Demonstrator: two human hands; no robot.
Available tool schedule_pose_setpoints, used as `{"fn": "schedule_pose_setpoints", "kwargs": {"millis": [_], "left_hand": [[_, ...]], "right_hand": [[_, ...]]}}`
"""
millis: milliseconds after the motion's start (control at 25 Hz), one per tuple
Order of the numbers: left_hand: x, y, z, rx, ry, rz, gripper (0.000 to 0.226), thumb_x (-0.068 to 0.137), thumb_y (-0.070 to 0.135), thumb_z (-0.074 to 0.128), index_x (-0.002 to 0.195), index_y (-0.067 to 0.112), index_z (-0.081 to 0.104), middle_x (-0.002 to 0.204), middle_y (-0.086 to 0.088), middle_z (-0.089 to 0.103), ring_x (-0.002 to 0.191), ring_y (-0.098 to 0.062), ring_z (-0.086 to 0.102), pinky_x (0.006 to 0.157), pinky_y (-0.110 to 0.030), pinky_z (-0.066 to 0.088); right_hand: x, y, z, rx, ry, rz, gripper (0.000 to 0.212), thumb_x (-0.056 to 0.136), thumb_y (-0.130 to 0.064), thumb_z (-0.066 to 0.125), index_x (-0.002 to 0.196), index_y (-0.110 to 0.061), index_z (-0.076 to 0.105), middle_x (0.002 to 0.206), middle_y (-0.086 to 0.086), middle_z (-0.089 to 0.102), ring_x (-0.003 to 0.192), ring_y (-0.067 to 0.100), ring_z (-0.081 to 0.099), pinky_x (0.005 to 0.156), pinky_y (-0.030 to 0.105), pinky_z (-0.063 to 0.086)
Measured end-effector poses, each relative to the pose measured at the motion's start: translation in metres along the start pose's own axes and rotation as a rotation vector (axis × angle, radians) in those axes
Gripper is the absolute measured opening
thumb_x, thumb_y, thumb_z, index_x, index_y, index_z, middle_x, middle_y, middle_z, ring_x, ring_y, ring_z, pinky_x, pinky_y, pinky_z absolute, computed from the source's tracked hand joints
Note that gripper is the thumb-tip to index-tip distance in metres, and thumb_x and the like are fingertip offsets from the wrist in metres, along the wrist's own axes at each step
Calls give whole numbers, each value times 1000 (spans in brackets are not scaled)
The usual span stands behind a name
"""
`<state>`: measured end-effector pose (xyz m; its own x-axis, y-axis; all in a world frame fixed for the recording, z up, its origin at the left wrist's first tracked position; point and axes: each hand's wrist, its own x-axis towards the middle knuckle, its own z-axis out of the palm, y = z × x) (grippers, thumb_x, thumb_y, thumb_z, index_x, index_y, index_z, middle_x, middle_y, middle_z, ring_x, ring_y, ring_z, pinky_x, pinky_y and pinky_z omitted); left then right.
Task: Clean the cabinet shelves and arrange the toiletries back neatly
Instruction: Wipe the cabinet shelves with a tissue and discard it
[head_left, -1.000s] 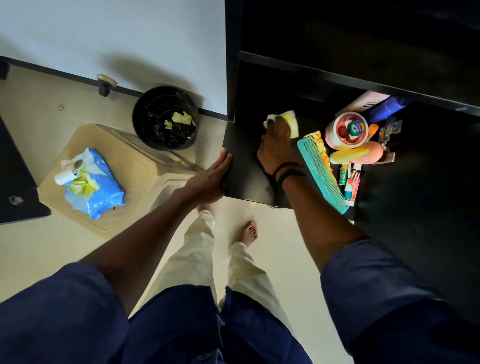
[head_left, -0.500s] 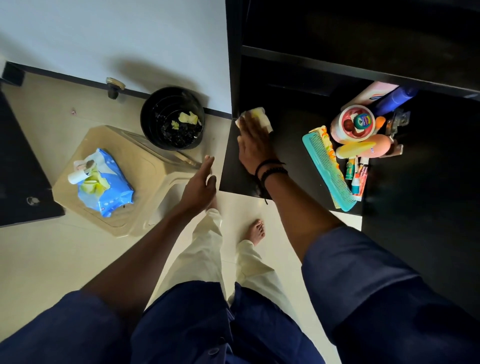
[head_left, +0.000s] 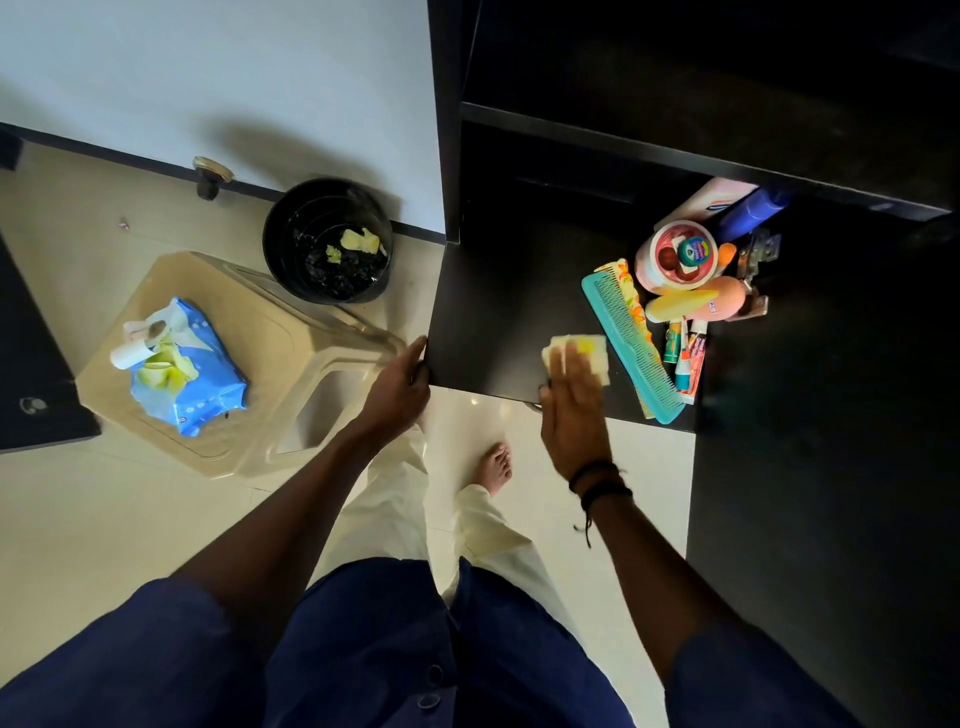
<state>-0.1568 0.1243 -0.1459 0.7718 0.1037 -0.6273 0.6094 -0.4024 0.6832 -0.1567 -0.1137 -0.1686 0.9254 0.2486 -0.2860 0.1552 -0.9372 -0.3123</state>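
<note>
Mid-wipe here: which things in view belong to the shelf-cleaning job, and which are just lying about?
Job: right hand pressing yellow wipe on black shelf; left hand holding its corner; teal comb, pink tub, blue bottle among the toiletries; blue wipes pack; black bin.
Lying about: beige stool under the pack; door stopper by the wall.

wall: white (head_left: 208, 78), far left, dark skirting (head_left: 104, 151) | floor: glossy cream tiles (head_left: 104, 519) | furniture: beige plastic stool (head_left: 291, 353) left, black bin (head_left: 311, 208) beyond it | light: soft, shadow on wall
</note>
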Motion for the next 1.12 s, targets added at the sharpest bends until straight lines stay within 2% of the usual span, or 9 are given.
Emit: {"fn": "schedule_pose_setpoints", "kwargs": {"millis": [120,240,400,560,680,800,920,1040,1120], "left_hand": [[-2,0,1,-30,-17,-3,54,86,23,32,140,28,41,130,0,58,115,-22,56,102,-45,45],[-2,-4,1,-7,8,-33,56,87,25,33,143,21,38,139,-1,51,126,-21,49,108,-43,39],[3,-11,-4,40,99,-17,41,95,8,34,135,13,43,135,-7,52,124,-25,48,103,-33,37],[2,-15,-6,-10,94,-8,41,97,6,35,138,11,41,141,-8,47,130,-24,44,111,-37,33],[-2,-19,-4,-1,92,-37,43,99,10,37,142,11,36,146,-9,42,135,-25,39,113,-42,32],[-6,-16,-1,-47,54,-37,44,99,7,35,143,9,34,147,-9,41,134,-24,40,112,-37,33],[-5,-13,-1,-77,43,-42,46,98,2,33,143,6,34,147,-10,41,132,-22,43,106,-28,33],[-4,-15,-1,-89,60,-51,45,98,0,32,142,6,36,145,-9,43,132,-21,44,106,-25,32],[-2,-17,-1,-99,74,-49,46,97,-1,32,142,5,36,145,-10,43,132,-22,44,109,-28,32]], "right_hand": [[56,-14,-17,-14,-5,16,58,100,-40,16,149,-9,21,157,14,17,146,34,16,119,47,17],[111,-60,-16,56,-73,-51,59,97,-35,24,149,-8,20,158,14,12,147,31,11,120,45,11],[94,-123,16,-58,-239,-280,52,100,-23,27,150,-10,18,159,10,9,148,28,6,120,45,10],[30,-102,30,-26,-139,-344,51,94,-19,26,140,-7,44,147,11,43,138,28,38,113,43,33],[-5,-55,19,-95,-72,-269,47,97,-26,34,139,-8,45,144,10,46,134,28,43,113,39,28],[-9,-16,4,-132,-52,-72,51,102,-34,20,145,-9,34,150,11,37,140,32,34,114,46,29],[31,-14,-13,-106,-50,41,58,101,-39,9,148,-8,24,155,13,26,143,34,24,116,47,25],[91,-46,-23,7,-88,60,57,102,-36,25,151,-11,11,160,11,7,147,31,9,121,42,12],[116,-78,-18,69,-125,-7,57,101,-28,33,151,-11,13,160,10,5,148,28,6,121,38,9]]}}
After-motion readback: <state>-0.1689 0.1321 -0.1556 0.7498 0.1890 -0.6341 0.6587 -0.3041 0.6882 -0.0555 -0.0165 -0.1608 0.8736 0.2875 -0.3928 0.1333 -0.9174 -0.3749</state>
